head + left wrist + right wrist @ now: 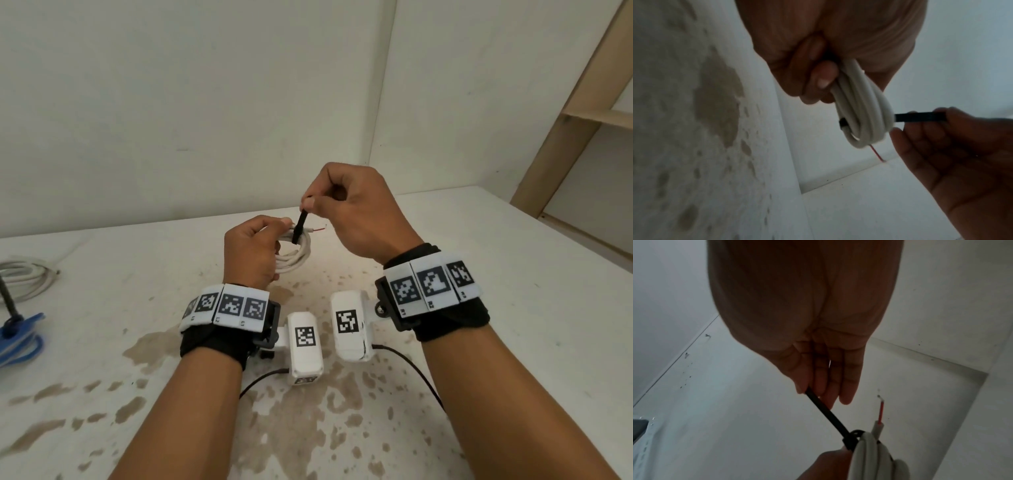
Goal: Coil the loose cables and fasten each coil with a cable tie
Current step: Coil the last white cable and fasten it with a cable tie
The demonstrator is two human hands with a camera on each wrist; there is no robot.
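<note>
White coil [294, 255], mid-frame, was gripped by left hand [251, 251]; right hand [356, 212] pinched black cable tie [300, 226], fastening underway; cinching tight should follow.

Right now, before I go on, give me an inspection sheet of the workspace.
Surface: white table, brown stains.
Job's things: white coil held above the table; black tie looped round it, tail up.
Clutter: blue coil and a second white coil, far left.
Grips: left hand grips the white coil; right hand pinches the tie's tail.
Cables: red wire sticks out of the coil's end.
Surroundings: white walls, wooden shelf at right.
</note>
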